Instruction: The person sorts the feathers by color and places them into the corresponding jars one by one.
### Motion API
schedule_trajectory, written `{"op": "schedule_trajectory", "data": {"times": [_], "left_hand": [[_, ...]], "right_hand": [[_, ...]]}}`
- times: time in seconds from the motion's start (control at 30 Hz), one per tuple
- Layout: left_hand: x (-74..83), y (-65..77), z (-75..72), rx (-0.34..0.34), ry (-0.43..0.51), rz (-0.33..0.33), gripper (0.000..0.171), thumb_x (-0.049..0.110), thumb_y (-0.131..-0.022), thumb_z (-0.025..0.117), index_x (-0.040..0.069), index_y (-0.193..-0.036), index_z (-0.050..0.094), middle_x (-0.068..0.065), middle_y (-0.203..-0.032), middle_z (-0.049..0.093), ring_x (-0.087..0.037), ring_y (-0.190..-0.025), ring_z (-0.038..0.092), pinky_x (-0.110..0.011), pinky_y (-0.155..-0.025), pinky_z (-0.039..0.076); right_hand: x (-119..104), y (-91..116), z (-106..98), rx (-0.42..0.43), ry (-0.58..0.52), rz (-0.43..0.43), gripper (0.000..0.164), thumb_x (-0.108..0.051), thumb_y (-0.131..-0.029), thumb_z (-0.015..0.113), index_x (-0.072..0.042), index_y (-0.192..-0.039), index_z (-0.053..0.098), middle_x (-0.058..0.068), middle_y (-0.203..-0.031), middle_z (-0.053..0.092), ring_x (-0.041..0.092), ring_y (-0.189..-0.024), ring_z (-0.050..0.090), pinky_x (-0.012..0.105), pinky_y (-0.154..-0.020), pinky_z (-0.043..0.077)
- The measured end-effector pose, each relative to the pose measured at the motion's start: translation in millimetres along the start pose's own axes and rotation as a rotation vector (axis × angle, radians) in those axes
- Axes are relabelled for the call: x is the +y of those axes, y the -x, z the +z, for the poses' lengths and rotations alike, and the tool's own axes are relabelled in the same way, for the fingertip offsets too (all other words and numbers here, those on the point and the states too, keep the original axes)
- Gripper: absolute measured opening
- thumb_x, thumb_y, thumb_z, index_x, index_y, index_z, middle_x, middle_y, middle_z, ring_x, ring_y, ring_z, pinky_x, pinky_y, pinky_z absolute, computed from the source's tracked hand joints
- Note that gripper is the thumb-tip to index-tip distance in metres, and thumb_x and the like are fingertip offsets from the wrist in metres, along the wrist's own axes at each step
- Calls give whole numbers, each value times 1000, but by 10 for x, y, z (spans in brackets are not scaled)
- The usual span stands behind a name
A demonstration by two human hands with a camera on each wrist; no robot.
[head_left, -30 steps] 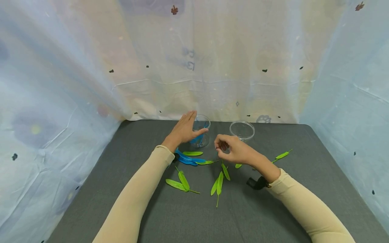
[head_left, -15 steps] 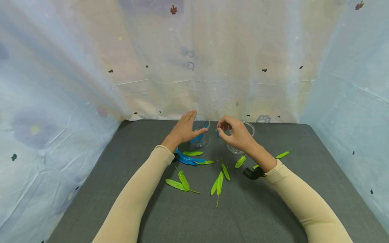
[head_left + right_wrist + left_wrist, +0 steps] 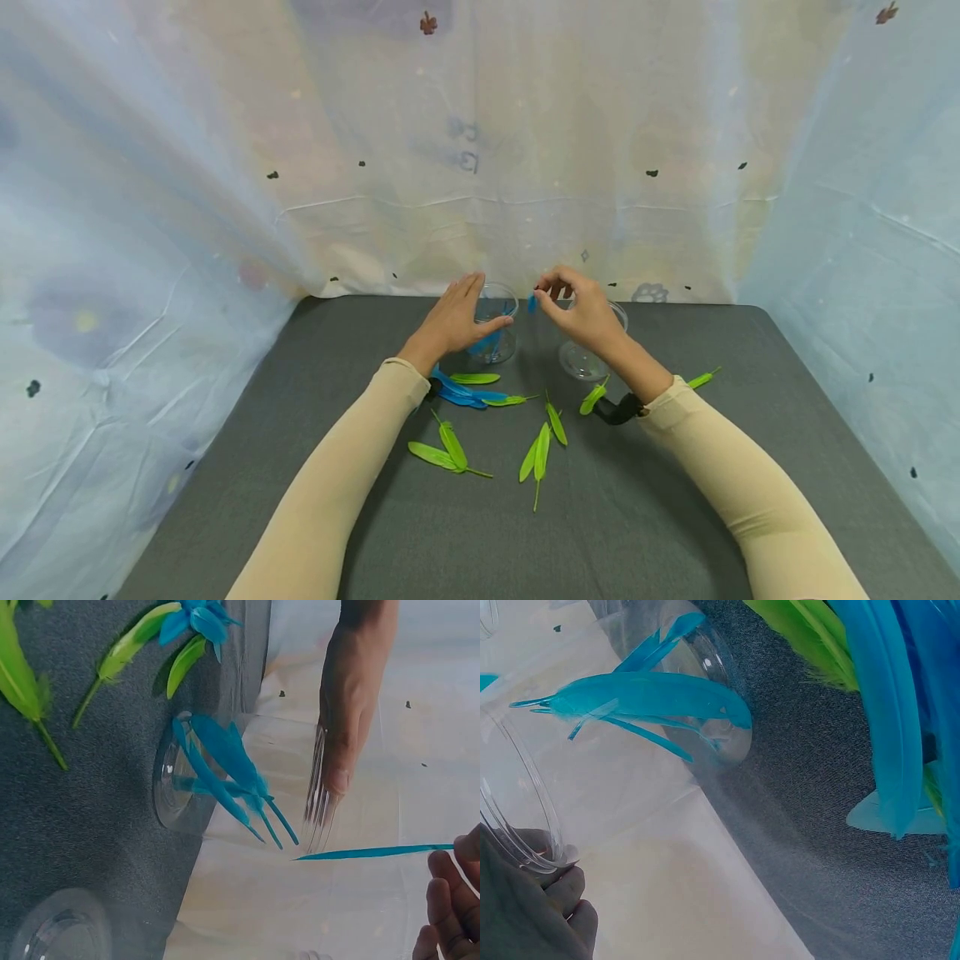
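A clear jar [image 3: 507, 346] stands upright at the back of the table. My left hand [image 3: 450, 321] holds it by the rim, thumb along the near side. Several blue feathers [image 3: 652, 697] lean inside, quills toward the mouth. My right hand [image 3: 583, 315] is raised to the right of the jar and pinches one blue feather [image 3: 375, 853] by its end. In the right wrist view, the feather's free tip points toward the jar's mouth and appears just outside it. Most of my left fingers are hidden behind the jar in the right wrist view.
Behind my right hand stands a second clear jar [image 3: 581, 364]. A pile of blue feathers [image 3: 463, 394] lies by my left wrist. Loose green feathers [image 3: 542, 454] are scattered over the grey table [image 3: 480, 550]. A pale curtain [image 3: 562, 167] hangs along the back edge.
My right hand has risen and moved toward the back, lifting the blue feather to rim height. The left hand and its jar have stayed put.
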State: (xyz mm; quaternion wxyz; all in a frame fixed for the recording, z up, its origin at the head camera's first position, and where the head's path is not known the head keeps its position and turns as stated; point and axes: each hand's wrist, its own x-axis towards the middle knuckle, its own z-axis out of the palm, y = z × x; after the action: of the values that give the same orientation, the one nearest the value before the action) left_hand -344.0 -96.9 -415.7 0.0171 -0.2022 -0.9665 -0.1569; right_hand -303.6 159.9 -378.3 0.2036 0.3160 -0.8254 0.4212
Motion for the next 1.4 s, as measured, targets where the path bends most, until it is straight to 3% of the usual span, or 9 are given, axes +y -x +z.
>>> {"op": "schedule_trajectory", "data": {"times": [0.33,0.53,0.77,1.1,1.23,1.4], "left_hand": [[2,3,12,3,-15,0,107,75,-103,52,6,-173,10,-17,-179,14,-34,-166,12,-48,-135,6],[7,1,0,2,-16,1,107,75,-102,52,6,-173,10,-16,-179,14,-33,-166,12,-48,-135,7],[4,11,1,-4,-5,0,107,74,-102,53,7,-173,9,-15,-180,12,-33,-167,10,-48,-135,6],[-4,10,20,10,-3,14,107,75,-102,53,6,-173,12,-15,-180,13,-33,-166,11,-49,-135,8],[-1,11,18,9,0,15,107,75,-102,52,6,-173,12,-15,-180,13,-33,-166,11,-48,-135,7],[-5,15,5,-2,0,16,107,75,-103,51,6,-173,10,-15,-180,12,-34,-166,11,-49,-135,8]], "right_hand": [[8,-131,52,82,-48,-14,10,-10,-105,71,-3,-113,72,12,-103,70,24,-86,60,38,-80,47],[19,-175,113,133,-84,-65,10,-6,-104,71,0,-112,72,15,-103,69,27,-85,59,43,-80,48],[92,-195,233,80,-133,-25,10,-4,-102,73,1,-111,72,16,-106,71,26,-88,63,54,-81,50],[126,-248,302,33,-181,107,16,-7,-105,71,5,-116,71,22,-109,72,34,-92,65,38,-79,50],[152,-308,348,3,-233,134,18,-1,-104,69,13,-116,69,30,-109,72,44,-92,66,40,-76,50],[244,-337,424,-23,-242,138,17,-4,-104,71,10,-113,70,28,-108,74,41,-93,66,42,-75,50]]}}
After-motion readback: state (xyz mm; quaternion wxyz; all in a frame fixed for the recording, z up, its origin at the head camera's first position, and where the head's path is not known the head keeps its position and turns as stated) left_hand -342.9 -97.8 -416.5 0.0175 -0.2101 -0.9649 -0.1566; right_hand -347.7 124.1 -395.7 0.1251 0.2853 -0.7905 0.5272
